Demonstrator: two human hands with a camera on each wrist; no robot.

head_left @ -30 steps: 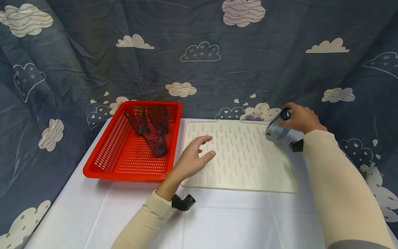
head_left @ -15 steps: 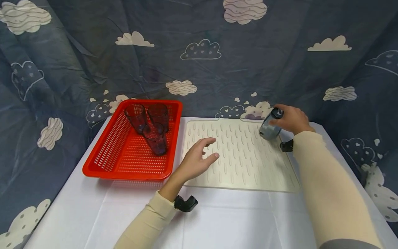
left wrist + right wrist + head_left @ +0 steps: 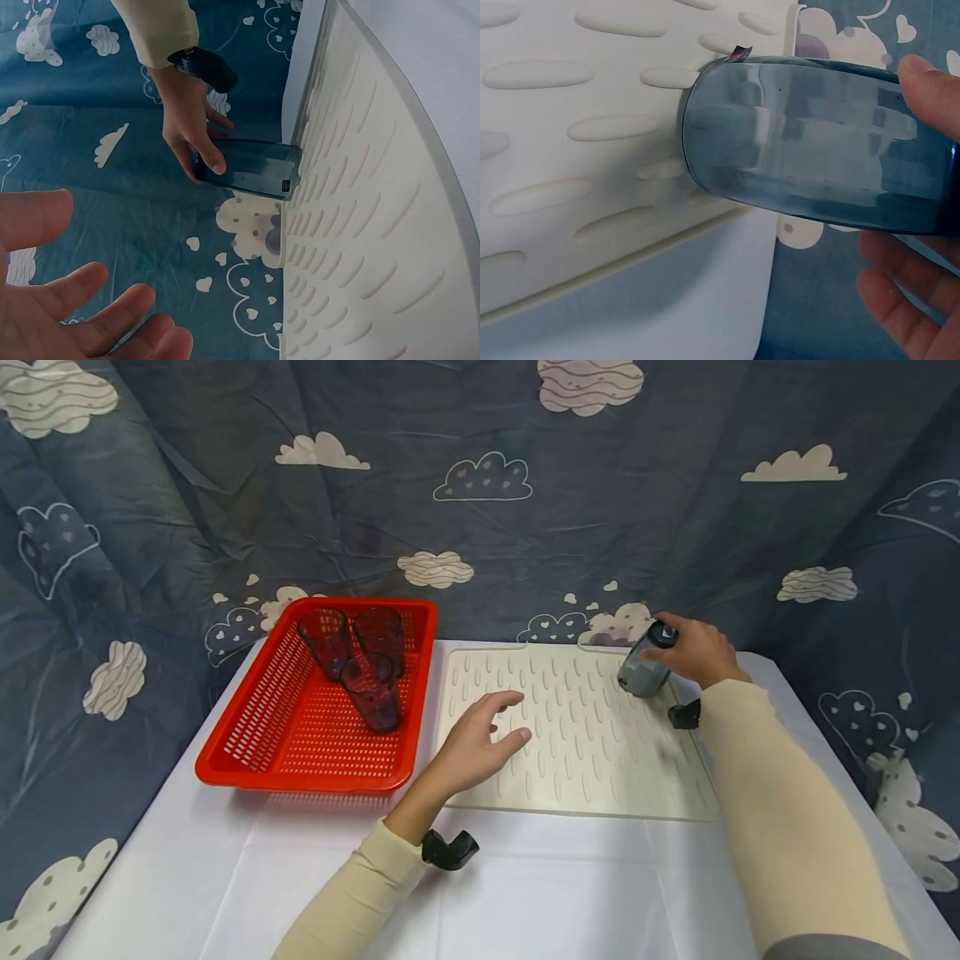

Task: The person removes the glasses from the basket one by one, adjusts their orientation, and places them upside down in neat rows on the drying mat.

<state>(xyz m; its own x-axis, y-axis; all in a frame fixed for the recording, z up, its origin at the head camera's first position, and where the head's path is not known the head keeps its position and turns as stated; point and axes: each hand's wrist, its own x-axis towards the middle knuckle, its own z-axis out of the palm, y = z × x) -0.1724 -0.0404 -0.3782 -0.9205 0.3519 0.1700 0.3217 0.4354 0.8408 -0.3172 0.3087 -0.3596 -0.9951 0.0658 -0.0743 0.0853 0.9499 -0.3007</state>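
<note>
My right hand (image 3: 699, 650) grips a blue-tinted drinking glass (image 3: 643, 672) near its dark thick base, which points up. The glass stands mouth down at the back right corner of the cream drying mat (image 3: 555, 760), its rim right at the ridged surface. In the right wrist view, a small dark label (image 3: 740, 54) shows by the rim of the glass (image 3: 802, 142), with thumb and fingers on either side of the base end. My left hand (image 3: 476, 743), fingers apart and slightly bent, holds nothing and hovers over the mat's left part.
A red perforated basket (image 3: 322, 781) stands on the white-covered table (image 3: 525, 893) left of the mat. Three similar tinted glasses (image 3: 372, 697) lean upright in its right back part. A dark cloud-print cloth (image 3: 622, 527) hangs behind the table and along both sides.
My right hand has brought the glass leftward and slightly nearer, further onto the mat's back right corner. The left hand has shifted slightly right. The glasses in the basket stay put.
</note>
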